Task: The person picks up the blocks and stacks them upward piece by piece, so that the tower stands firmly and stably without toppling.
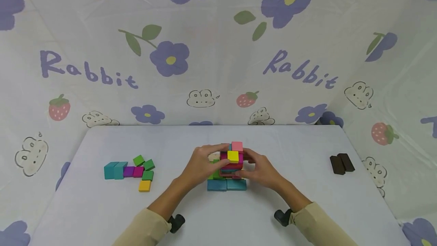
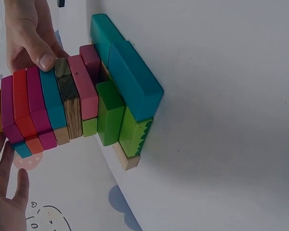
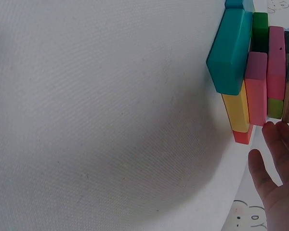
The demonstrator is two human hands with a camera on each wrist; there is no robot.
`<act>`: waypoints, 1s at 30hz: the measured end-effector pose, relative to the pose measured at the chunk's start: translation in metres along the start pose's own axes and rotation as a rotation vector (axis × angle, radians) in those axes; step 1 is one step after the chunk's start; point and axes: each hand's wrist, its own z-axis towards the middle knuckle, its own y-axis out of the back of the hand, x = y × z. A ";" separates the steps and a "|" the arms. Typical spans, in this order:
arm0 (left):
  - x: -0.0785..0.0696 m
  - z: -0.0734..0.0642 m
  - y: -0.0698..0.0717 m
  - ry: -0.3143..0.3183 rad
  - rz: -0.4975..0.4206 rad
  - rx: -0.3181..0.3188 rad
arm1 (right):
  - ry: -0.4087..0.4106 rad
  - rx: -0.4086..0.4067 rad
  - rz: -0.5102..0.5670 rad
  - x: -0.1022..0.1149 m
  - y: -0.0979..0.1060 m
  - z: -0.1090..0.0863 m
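A tower of colored wooden blocks (image 1: 233,166) stands mid-table on two teal blocks (image 1: 217,185), with green blocks (image 2: 111,113) low on its left side. On top are a yellow block (image 1: 233,156) and a pink block (image 1: 237,146). From the left, my left hand (image 1: 201,164) holds the upper layers, thumb in front and index finger behind. My right hand (image 1: 262,169) grips the tower's right side. In the left wrist view its thumb (image 2: 45,61) presses on a teal block near a wood-grained one. Several right fingers (image 3: 282,149) extend beside the stack in the right wrist view.
On the left lie two teal blocks (image 1: 116,170), a purple block (image 1: 128,171), a magenta block (image 1: 138,171), several green blocks (image 1: 148,175) and a yellow-orange block (image 1: 145,186). Two dark brown blocks (image 1: 338,165) lie far right. A printed cloth (image 1: 211,63) hangs behind the table.
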 end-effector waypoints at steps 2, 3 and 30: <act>0.000 0.000 -0.001 0.002 -0.009 0.000 | -0.001 -0.001 -0.002 0.000 0.000 0.000; 0.000 0.000 -0.001 0.001 -0.011 0.001 | -0.001 -0.001 -0.002 -0.001 0.000 0.000; -0.003 0.006 -0.009 0.014 0.067 -0.036 | -0.004 0.001 -0.004 -0.002 -0.001 0.001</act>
